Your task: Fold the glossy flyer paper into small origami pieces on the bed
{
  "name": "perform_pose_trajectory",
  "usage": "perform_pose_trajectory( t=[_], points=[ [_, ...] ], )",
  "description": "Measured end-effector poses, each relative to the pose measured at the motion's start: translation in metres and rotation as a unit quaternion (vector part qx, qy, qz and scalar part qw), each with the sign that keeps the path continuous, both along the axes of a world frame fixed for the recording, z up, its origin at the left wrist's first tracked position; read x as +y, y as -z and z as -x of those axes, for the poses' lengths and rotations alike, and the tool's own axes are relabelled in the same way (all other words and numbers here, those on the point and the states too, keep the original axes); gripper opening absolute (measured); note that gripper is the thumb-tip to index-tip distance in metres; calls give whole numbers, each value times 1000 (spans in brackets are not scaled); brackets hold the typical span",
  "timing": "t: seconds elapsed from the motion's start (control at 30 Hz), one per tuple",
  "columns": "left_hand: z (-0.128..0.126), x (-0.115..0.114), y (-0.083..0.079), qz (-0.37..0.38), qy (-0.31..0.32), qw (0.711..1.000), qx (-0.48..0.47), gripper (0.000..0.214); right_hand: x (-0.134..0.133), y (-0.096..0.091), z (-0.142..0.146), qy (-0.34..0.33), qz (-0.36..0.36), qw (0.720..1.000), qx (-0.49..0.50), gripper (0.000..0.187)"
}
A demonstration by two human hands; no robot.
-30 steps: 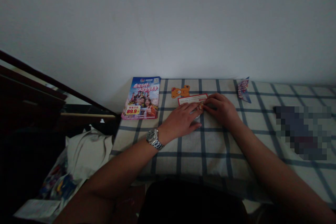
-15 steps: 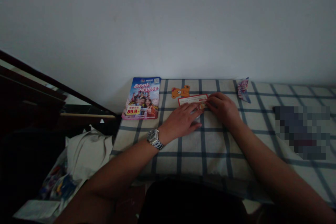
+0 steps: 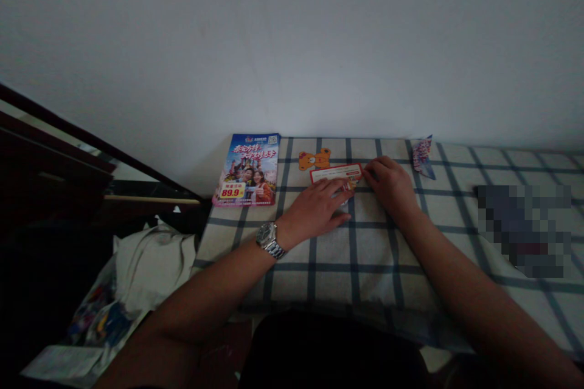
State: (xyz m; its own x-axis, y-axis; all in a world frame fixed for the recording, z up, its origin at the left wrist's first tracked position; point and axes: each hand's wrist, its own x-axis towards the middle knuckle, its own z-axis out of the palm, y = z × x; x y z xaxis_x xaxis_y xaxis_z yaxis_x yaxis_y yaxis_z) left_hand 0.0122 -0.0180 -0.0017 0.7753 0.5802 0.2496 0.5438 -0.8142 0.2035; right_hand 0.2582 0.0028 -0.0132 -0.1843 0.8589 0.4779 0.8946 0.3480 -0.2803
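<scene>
A small red-bordered paper (image 3: 335, 172) lies on the checked cloth (image 3: 365, 243), partly folded under my hands. My left hand (image 3: 317, 209), with a metal watch at the wrist, lies flat on the paper's near part with fingers stretched out. My right hand (image 3: 387, 185) has its fingers curled, pressing down on the paper's right end. An orange bear-shaped cutout (image 3: 314, 160) sits just behind the paper.
A colourful flyer (image 3: 247, 169) lies at the cloth's left back corner. A folded paper figure (image 3: 422, 154) stands at the back by the white wall. A blurred-out patch (image 3: 524, 228) covers something on the right. Bags and dark furniture crowd the floor at left.
My right hand has shifted slightly right and back along the paper's edge. My left hand stays flat in the same place.
</scene>
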Motion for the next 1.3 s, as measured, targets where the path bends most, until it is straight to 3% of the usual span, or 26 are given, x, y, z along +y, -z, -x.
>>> perform_pose_trajectory(
  t=[0.23, 0.53, 1.0, 1.3],
  points=[
    [1, 0, 1, -5, 5, 1000, -8, 52, 0, 2, -6, -13, -3, 1000, 21, 15],
    [0, 0, 1, 0, 0, 1000, -3, 54, -6, 4, -7, -123, 21, 991, 52, 12],
    [1, 0, 0, 9, 2, 1000, 0, 51, -1, 0, -2, -39, 23, 997, 60, 10],
    [1, 1, 1, 3, 6, 1000, -4, 52, 2, 4, -3, -21, 15, 998, 50, 11]
  ],
)
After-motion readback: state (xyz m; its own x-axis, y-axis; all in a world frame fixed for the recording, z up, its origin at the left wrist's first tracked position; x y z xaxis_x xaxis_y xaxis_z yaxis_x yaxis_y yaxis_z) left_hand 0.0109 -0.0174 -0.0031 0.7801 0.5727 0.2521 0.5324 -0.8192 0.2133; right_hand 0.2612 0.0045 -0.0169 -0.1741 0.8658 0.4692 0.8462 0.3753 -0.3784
